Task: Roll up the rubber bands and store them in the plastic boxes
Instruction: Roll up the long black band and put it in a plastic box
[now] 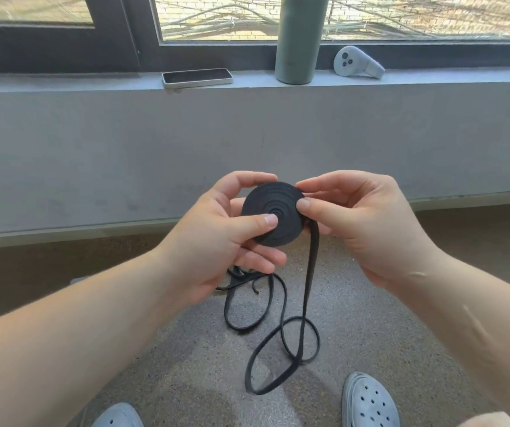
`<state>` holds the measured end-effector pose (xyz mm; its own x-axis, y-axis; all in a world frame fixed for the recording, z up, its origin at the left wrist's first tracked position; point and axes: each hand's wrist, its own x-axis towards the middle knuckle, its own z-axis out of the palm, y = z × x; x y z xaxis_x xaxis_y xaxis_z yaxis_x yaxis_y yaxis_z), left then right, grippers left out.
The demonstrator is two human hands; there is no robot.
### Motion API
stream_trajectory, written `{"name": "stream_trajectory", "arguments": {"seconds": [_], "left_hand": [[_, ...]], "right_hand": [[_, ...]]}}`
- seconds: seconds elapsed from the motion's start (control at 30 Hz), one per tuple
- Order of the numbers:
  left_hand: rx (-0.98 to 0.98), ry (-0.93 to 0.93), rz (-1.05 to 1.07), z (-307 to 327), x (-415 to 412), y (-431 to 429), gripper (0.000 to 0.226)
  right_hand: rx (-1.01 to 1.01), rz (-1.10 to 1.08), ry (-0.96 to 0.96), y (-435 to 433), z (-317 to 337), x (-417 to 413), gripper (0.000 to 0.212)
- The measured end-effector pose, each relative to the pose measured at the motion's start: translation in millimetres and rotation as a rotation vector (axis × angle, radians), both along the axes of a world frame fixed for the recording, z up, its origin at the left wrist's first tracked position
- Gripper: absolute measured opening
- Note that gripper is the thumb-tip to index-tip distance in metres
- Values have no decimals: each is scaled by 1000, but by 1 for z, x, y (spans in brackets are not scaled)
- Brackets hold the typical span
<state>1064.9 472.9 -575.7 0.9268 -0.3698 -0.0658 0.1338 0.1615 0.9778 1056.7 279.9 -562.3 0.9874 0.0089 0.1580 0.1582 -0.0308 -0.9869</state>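
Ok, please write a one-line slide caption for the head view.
The left hand and right hand pinch a flat coil of black rubber band, its loose tail hanging to the floor.

L hand (216,241) & R hand (361,223) pinch black rubber band coil (272,197), thumbs on its face. Loose tail (312,263) hangs below coil, looping on floor (386,334). Above coil on sill (62,81): phone (197,77), bottle (298,41), controller (355,63).
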Motion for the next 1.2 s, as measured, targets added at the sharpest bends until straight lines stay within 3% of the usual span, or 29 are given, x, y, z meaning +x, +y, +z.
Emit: {"name": "stream_trajectory", "arguments": {"seconds": [0.33,0.5,0.7,0.93,1.2], "left_hand": [[-228,52,92,0,-1,-4,40],[-177,70,68,-3,-5,-6,38],[131,-101,35,2,4,3,40],[87,-116,2,6,5,5,42],[-75,-84,154,2,1,-3,40]], "right_hand": [[131,-31,36,11,-5,-7,18],[147,-54,21,13,-10,-8,15],[11,-11,68,-1,4,0,15],[5,27,77,-3,8,0,14],[107,-98,10,14,-5,-7,14]]}}
